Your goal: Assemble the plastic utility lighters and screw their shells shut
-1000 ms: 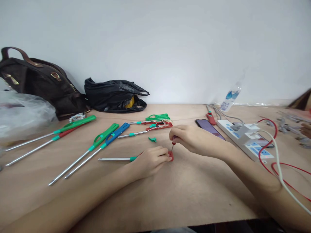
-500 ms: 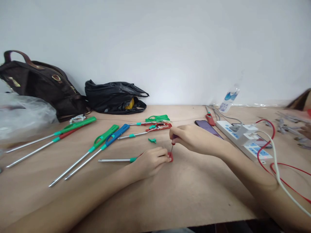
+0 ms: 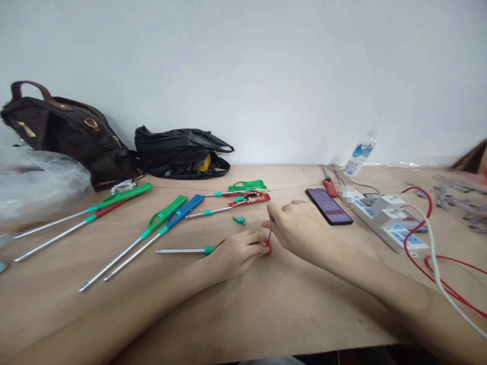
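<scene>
On the table, my left hand is closed over a red long-nosed lighter, hiding most of its handle. The lighter's metal tube and green collar stick out to the left of that hand. My right hand grips a screwdriver, its handle mostly covered by the fingers. The thin shaft points down, with its tip at the red end of the handle. A small green trigger piece lies just beyond my left hand. Behind it rest opened lighters with red and green casings.
Green and blue lighters lie at left, with another pair farther left. A black plastic bag and a dark backpack stand by the wall. At right are a phone, a power strip, cables and a bottle.
My right hand has turned and dropped slightly around the screwdriver, uncovering more of the phone. My left hand stays on the red lighter. The view has shifted slightly.
</scene>
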`<state>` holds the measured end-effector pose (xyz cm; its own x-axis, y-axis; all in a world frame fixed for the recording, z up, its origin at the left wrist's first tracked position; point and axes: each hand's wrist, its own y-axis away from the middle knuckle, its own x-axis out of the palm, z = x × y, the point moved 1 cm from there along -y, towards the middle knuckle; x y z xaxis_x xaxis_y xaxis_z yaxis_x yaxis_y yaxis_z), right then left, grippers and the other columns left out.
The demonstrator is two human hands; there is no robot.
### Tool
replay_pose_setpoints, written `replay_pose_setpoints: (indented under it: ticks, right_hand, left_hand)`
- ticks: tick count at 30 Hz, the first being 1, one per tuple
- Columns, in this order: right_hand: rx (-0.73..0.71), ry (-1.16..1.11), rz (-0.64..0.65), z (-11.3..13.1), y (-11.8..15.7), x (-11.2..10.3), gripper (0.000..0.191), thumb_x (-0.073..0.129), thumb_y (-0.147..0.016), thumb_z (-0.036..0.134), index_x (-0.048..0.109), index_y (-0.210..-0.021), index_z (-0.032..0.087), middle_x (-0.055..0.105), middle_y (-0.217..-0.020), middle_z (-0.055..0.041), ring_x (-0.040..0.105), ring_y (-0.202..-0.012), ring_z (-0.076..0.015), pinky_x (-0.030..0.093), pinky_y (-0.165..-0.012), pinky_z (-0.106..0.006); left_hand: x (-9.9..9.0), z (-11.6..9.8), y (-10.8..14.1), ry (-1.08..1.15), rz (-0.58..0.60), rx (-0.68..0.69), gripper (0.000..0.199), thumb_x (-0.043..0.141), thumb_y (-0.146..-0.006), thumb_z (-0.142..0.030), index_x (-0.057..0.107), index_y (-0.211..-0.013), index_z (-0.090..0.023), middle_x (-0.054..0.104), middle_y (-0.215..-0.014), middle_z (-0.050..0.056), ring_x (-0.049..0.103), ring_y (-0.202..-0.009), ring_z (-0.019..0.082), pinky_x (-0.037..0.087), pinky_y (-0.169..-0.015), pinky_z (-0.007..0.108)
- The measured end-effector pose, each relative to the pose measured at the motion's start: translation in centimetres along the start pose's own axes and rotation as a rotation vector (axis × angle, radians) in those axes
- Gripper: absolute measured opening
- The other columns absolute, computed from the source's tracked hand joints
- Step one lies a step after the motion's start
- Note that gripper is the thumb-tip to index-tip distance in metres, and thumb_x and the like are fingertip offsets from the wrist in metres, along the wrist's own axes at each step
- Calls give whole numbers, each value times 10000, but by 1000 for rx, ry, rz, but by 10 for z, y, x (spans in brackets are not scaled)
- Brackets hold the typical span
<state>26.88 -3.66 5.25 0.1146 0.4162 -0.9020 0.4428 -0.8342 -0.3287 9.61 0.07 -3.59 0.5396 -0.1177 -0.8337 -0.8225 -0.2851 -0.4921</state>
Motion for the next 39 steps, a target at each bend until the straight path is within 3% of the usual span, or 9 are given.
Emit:
replay_pose_setpoints:
  ticks: [6,9,14,18,25,29,34,37,39]
  right_hand:
    - [62,37,33,7,6,8,184,516,-942,331,559,-885,161,614,-572,-76,558,-477,-224,186,-505,-293]
    - [80,-57,54,3,1,6,189,531,-935,324,576,-881,149,640,-629,-98,577,-533,-216,201,-511,-287]
    - [129,-606,128,-39,-21,20,205,517,-944,291,595,-816,152,658,-717,-36,519,-591,-125,286,-552,-248]
    - [74,-959,231,-70,-31,35,288,540,-926,380,616,-770,149,573,-613,12,406,-517,-93,282,-509,-238]
    - [-97,-1054,144,-47,-19,2,166,570,-913,324,604,-864,168,691,-773,-24,565,-652,-123,392,-608,-240]
    - [-80,-971,3,-42,-12,-14,209,552,-929,358,607,-852,171,662,-729,-14,549,-634,-127,387,-587,-241]
    - [56,-716,-227,-64,-19,-1,175,543,-929,304,600,-827,174,668,-752,-23,548,-636,-131,372,-623,-255]
    - [236,-429,-197,-81,-29,22,144,543,-923,278,606,-853,169,690,-841,-62,607,-761,-180,379,-668,-271]
    - [410,-187,-78,-89,-33,40,181,500,-942,288,611,-964,147,694,-948,-117,627,-905,-250,388,-689,-296]
  left_hand:
    - [0,0,0,5,0,-14,284,377,-1016,-187,657,-977,-170,646,-1038,72,602,-926,175,489,-825,288]
    - [1,0,0,11,6,-27,287,372,-1015,-186,654,-960,-168,648,-1002,70,601,-913,175,489,-811,289]
    - [0,3,0,48,6,-32,258,389,-1006,-168,645,-981,-155,638,-931,72,602,-859,170,477,-747,273]
    - [-1,4,0,81,-17,-52,240,392,-1001,-152,632,-999,-152,620,-926,70,595,-837,160,473,-725,261]
    - [1,2,0,-25,16,-10,264,379,-1007,-158,634,-943,-150,607,-889,59,558,-789,158,439,-688,264]
    - [0,2,1,-42,10,-14,263,379,-1011,-166,639,-974,-148,590,-867,57,566,-798,162,446,-704,265]
    - [-1,4,0,-18,39,14,271,359,-1004,-142,630,-995,-150,604,-939,76,576,-844,166,459,-732,259]
    - [-4,2,-1,-60,68,27,285,341,-987,-114,624,-1000,-145,608,-969,88,567,-842,172,459,-710,265]
    - [-8,-1,-2,-121,100,29,285,343,-965,-96,623,-996,-141,609,-975,95,557,-831,182,459,-698,280]
